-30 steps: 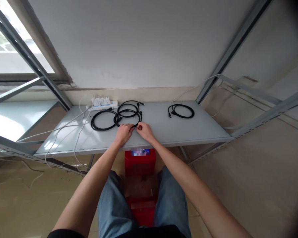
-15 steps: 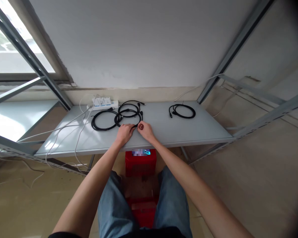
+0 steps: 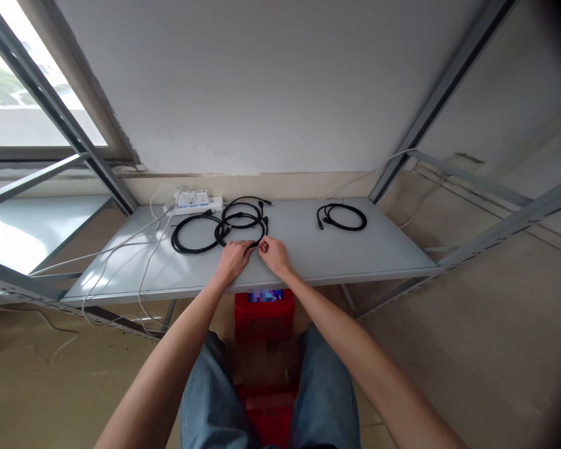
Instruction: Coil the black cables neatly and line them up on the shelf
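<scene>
Near the front middle of the grey shelf (image 3: 318, 255), both hands are at the near edge of a coiled black cable (image 3: 265, 232). My left hand (image 3: 235, 257) is closed on the coil, fingers pressed around its near side. Close beside it, my right hand (image 3: 273, 254) has its fingers curled in a pinch at the same spot; whatever lies between those fingertips is too small to make out. Another black coil (image 3: 237, 201) overlaps behind the held one. To its left rests a larger black coil (image 3: 187, 251), and a separate coiled cable (image 3: 354, 229) lies at the right.
A white power strip (image 3: 215, 204) with plugged-in adapters sits at the back left. Its white cords (image 3: 146, 265) trail over the shelf's front edge. Metal uprights (image 3: 442, 100) frame the sides. Below stands a red box (image 3: 264, 321) with a phone on top.
The view has tilted slightly, so the shelf appears a little lower. Both hands stay at the same part of the coil, with hardly any visible finger movement.
</scene>
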The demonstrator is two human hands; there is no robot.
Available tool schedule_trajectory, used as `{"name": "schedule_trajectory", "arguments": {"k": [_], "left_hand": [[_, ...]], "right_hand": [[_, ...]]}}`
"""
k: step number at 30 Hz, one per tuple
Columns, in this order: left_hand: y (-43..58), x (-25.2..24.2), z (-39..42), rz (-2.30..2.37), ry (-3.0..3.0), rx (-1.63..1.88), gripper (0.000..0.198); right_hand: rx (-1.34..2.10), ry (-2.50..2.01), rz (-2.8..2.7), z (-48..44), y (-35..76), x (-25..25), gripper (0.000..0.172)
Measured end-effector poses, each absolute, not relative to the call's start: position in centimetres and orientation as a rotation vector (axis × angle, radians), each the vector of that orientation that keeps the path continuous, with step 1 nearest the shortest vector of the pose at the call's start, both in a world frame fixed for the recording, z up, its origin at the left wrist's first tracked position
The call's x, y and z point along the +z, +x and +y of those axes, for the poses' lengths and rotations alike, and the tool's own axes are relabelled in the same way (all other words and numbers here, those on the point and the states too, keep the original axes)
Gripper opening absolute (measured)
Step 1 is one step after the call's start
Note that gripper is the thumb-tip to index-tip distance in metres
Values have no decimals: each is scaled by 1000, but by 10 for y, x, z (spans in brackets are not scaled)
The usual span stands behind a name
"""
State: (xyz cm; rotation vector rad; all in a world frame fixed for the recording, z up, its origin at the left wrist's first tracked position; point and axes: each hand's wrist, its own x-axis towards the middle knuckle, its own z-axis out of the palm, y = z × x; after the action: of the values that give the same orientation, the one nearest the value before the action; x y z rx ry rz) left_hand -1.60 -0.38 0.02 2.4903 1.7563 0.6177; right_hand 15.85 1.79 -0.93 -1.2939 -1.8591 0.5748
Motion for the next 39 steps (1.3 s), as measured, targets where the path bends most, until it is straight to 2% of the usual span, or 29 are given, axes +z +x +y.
{"name": "schedule_trajectory", "arguments": {"k": [17, 30, 39], "left_hand": [[-17, 1, -2, 1744, 2521, 552, 41], [-18, -2, -1, 1732, 2526, 585, 39], [-19, -5, 0, 1755, 2513, 599, 38]], "right_hand": [[400, -1303, -1914, 25, 157, -17, 19], [488, -1254, -1878, 24, 159, -15, 14], [409, -1295, -1907, 23, 159, -15, 11]]}}
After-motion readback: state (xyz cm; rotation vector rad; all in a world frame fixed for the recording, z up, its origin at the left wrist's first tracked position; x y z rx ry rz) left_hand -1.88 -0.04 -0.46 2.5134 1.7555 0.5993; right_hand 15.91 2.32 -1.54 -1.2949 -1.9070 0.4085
